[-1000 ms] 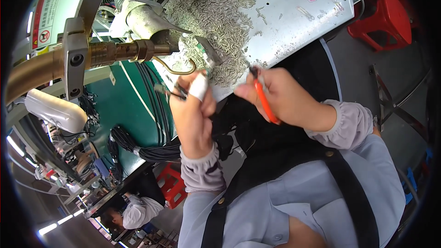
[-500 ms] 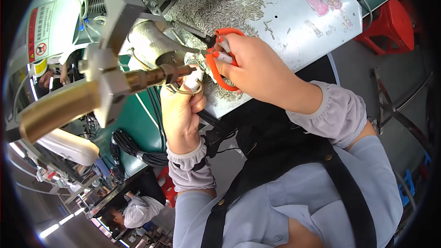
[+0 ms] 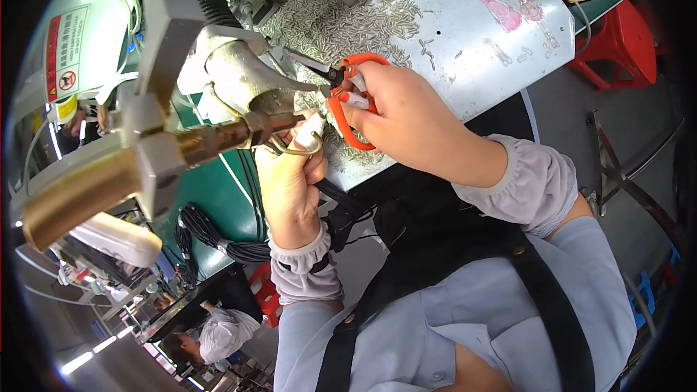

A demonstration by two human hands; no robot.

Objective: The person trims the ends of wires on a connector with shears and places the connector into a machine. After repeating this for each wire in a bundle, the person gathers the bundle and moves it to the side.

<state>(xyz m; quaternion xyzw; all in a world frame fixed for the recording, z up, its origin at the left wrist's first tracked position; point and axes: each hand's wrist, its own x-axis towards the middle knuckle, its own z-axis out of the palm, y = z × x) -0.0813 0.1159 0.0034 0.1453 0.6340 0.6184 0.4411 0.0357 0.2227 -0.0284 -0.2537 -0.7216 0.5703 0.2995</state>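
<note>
My right hand (image 3: 403,112) grips a pair of scissors (image 3: 351,144) by the orange handles, fingers through the loops. Parts of the loops are wrapped in pale tape. The dark blades point up and left, spread apart, over a heap of small metal pins. Just below and left of the scissors, my left hand (image 3: 288,185) is closed, thumb and fingers pinched together. A white covering (image 3: 311,128) shows at its fingertips, with a curved metal loop (image 3: 303,149) beside it. What the fingers pinch is hidden behind a brass machine fitting (image 3: 265,127).
Many small metal pins (image 3: 363,25) lie on the white worktop (image 3: 465,65). A machine arm with a brass rod (image 3: 80,199) reaches in from the left, close to my left hand. Coiled black cables (image 3: 239,250) rest on a green surface. A red stool (image 3: 617,47) stands right.
My right hand and the scissors have shifted slightly downward. The brass rod and machine arm appear a little lower and further left. My left hand keeps its pinch.
</note>
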